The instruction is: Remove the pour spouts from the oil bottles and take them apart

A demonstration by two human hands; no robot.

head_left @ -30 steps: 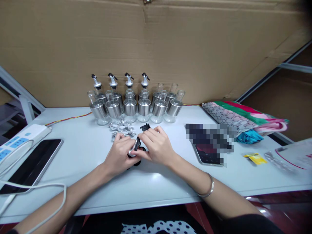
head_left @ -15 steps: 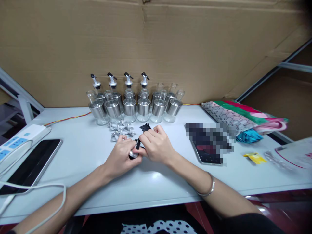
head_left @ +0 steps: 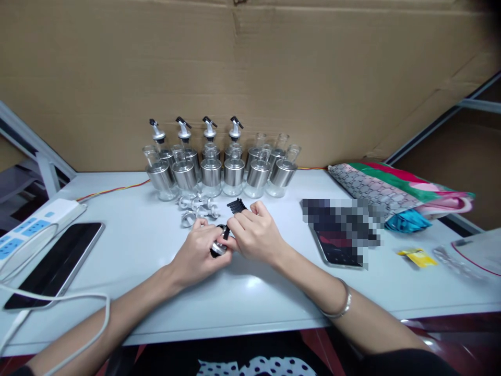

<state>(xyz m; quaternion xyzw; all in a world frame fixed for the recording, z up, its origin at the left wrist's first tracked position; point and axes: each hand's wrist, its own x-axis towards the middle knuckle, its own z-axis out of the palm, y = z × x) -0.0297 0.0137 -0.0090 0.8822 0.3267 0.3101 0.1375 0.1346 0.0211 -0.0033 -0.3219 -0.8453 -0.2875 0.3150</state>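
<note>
My left hand (head_left: 199,255) is closed round a silver-and-black pourer spout (head_left: 218,249) just above the table. My right hand (head_left: 255,236) presses against it from the right, its fingers pinched on a small black flap (head_left: 226,233) at the spout. The fingers hide much of both parts. Beyond my right fingers lies a little pile of black flaps (head_left: 236,204). Several silver spout parts (head_left: 198,203) lie loose beyond my left hand. Behind them stand glass bottles (head_left: 211,172) with steel bands in two rows; some at the back carry finished-looking spouts (head_left: 185,128).
On the left are a power strip (head_left: 62,211), a phone (head_left: 58,263) and a white cable (head_left: 70,296) crossing my forearm. On the right lie another phone (head_left: 340,256), a yellow packet (head_left: 420,257) and a colourful pouch (head_left: 391,188). Cardboard (head_left: 274,78) stands behind the table.
The view has shifted slightly, so everything sits a little further right. Both hands keep the same hold on the spout and flap, with hardly any movement.
</note>
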